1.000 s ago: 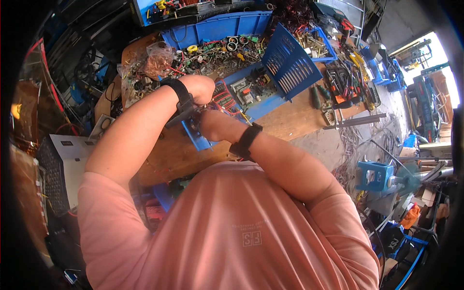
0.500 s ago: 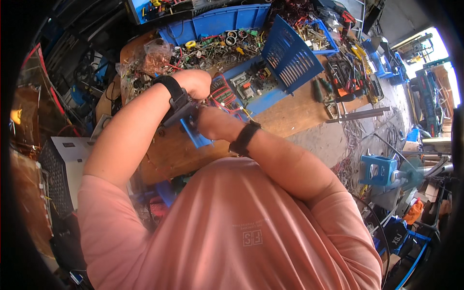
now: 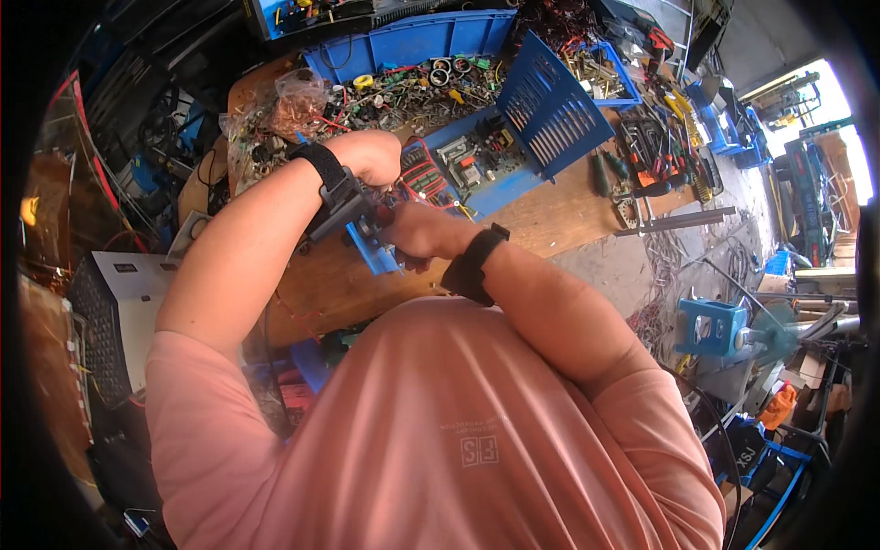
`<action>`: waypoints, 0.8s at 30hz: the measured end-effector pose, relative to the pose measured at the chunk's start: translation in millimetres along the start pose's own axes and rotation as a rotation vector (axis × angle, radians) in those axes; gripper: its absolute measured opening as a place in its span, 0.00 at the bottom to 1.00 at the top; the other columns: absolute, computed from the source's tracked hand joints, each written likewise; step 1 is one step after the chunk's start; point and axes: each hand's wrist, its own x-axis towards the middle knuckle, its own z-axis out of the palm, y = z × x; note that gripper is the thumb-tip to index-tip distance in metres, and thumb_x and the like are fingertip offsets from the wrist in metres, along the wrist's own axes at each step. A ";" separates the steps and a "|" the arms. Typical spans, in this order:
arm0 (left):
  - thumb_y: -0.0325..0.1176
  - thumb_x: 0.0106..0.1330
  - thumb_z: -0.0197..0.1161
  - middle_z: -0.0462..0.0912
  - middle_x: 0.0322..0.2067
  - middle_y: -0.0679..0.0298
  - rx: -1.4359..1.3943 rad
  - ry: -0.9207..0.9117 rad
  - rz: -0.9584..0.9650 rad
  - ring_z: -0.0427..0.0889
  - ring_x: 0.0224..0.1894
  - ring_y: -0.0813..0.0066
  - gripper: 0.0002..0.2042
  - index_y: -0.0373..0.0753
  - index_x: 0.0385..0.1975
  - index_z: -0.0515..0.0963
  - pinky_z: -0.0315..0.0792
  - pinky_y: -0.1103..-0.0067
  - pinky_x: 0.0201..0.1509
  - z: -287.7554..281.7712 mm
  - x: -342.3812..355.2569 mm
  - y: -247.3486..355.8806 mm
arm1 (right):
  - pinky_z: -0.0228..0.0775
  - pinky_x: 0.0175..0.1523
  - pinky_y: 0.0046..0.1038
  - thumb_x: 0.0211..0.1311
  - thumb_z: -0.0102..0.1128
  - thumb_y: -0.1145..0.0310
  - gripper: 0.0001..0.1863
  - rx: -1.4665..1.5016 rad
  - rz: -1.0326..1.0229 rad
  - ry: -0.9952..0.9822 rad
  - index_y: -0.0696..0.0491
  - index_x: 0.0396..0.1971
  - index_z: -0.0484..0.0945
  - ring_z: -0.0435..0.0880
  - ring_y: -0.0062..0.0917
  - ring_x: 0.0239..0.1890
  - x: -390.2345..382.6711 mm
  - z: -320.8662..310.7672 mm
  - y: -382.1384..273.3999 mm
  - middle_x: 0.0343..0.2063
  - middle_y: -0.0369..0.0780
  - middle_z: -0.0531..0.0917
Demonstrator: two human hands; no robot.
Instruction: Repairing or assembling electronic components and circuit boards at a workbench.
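Observation:
A blue metal casing (image 3: 497, 194) lies across the workbench in front of me, with a circuit board (image 3: 477, 163) and red and white wires (image 3: 425, 179) inside. Its slotted blue panel (image 3: 553, 108) stands raised at the far right end. My left hand (image 3: 368, 158) bends over the casing's left part, its fingers hidden behind the wrist and strap. Close beside it, my right hand (image 3: 422, 231) is closed at the near left end, over the blue end plate (image 3: 376, 251). Whatever its curled fingers grip is hidden.
Loose electronic parts (image 3: 403, 96) are heaped behind the casing, before a blue crate (image 3: 412, 44). A clear plastic bag (image 3: 301, 103) lies at the left. Pliers and screwdrivers (image 3: 646, 151) crowd the bench's right end. A blue stool (image 3: 713, 325) stands on the floor to the right.
My right hand has shifted slightly to the right and its wrist has turned, showing fingertips beneath. The left hand stays nearly in place over the casing.

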 end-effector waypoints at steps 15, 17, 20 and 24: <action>0.24 0.48 0.60 0.82 0.32 0.40 -0.021 0.297 -0.057 0.84 0.37 0.44 0.10 0.29 0.28 0.84 0.77 0.63 0.37 11.6 22.3 -6.5 | 0.79 0.39 0.38 0.65 0.50 0.64 0.13 -0.993 -0.273 0.523 0.56 0.42 0.77 0.87 0.38 0.36 -22.8 -42.0 -5.4 0.33 0.47 0.86; 0.24 0.49 0.61 0.82 0.33 0.38 -0.026 0.278 -0.037 0.84 0.39 0.45 0.09 0.30 0.28 0.84 0.78 0.64 0.40 7.3 32.3 -9.0 | 0.80 0.42 0.38 0.63 0.54 0.60 0.12 -1.008 -0.185 0.529 0.49 0.41 0.81 0.88 0.34 0.38 -24.7 -52.0 -3.3 0.33 0.39 0.87; 0.25 0.50 0.59 0.82 0.33 0.40 0.325 0.183 0.092 0.84 0.40 0.46 0.08 0.32 0.27 0.85 0.78 0.62 0.42 8.5 40.3 -7.1 | 0.74 0.52 0.46 0.60 0.51 0.67 0.13 -0.888 -0.299 0.343 0.47 0.42 0.82 0.87 0.38 0.41 -16.0 -45.4 5.2 0.34 0.43 0.86; 0.26 0.49 0.64 0.83 0.39 0.42 0.101 0.279 -0.172 0.84 0.45 0.45 0.11 0.31 0.34 0.84 0.78 0.63 0.47 12.5 35.9 -2.6 | 0.76 0.45 0.42 0.55 0.51 0.71 0.15 -0.680 -0.402 0.148 0.58 0.40 0.82 0.84 0.43 0.39 2.7 -35.7 18.4 0.33 0.51 0.85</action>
